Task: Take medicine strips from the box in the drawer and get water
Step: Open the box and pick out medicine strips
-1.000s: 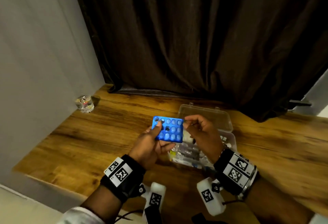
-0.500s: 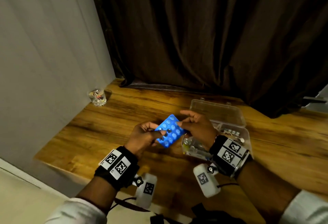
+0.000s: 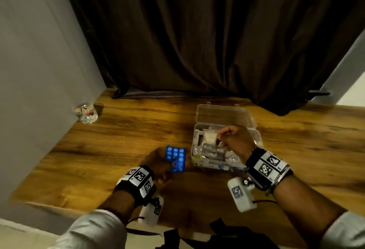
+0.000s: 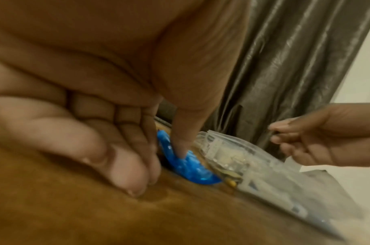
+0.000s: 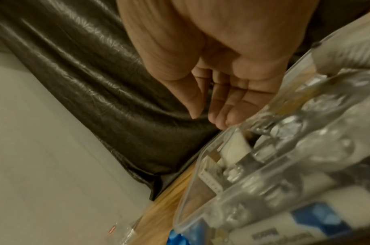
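One blue blister strip of tablets (image 3: 175,159) is held low over the wooden tabletop (image 3: 122,136) just beside the clear plastic box (image 3: 225,118), pinched by the left hand (image 3: 158,161) — thumb on top, fingers beneath. The right hand (image 3: 235,140) hovers over the box's silver foil strips (image 3: 209,151), fingers loosely curved, nothing grasped. Risk noted: the crowded strips may snag, so several could be lifted together or the light box dragged. The small glass tumbler (image 3: 87,112) stands well apart by the wall — a hurried reach could tip it.
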